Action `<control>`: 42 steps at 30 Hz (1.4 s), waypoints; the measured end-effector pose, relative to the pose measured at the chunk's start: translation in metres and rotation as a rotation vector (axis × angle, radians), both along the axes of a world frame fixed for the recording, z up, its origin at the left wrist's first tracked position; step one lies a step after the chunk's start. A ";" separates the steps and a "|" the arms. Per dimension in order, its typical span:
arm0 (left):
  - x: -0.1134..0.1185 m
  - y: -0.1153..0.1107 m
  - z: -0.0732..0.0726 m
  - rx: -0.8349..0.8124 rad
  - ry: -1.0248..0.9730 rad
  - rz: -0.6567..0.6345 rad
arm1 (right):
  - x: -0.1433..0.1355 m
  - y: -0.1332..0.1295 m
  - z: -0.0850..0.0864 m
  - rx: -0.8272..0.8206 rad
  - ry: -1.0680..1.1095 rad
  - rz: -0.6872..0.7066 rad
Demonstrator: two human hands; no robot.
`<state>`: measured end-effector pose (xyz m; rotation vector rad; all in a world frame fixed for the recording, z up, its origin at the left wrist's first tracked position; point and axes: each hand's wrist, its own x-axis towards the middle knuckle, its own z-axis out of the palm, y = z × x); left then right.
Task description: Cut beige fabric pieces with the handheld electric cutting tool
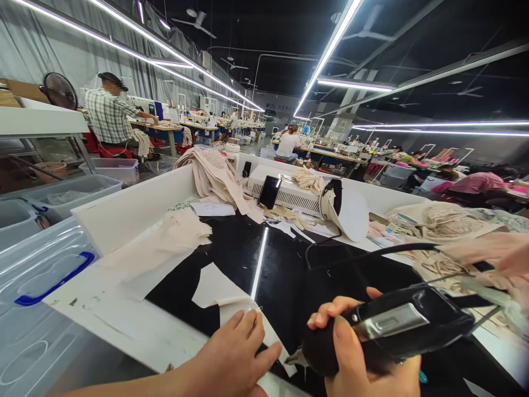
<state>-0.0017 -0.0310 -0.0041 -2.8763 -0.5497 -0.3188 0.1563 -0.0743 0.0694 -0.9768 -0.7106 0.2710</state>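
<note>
My right hand (351, 353) is wrapped round a black corded hand tool (397, 331) with a silver plate on its side and a small metal tip; its exact kind is unclear. The tip is at the near end of a pale, curved fabric piece (231, 295) lying on the black glossy board (289, 264). My left hand (235, 353) rests on this piece, fingers bent and thumb apart, just left of the tip. A cable (372, 253) runs from the tool's back end across the board's right side.
Pale fabric (177, 237) lies at the left, with heaped pieces (215, 173) behind. A phone (270, 192) leans on a white vented unit (289, 190) beside a lamp (351, 212). Fabric bundles (442, 223) sit right; plastic bins (45, 270) stand left. Other people work at sewing tables beyond.
</note>
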 end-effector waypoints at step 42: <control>-0.005 0.008 -0.007 -0.093 -0.009 -0.054 | -0.007 0.054 0.002 0.039 -0.019 0.182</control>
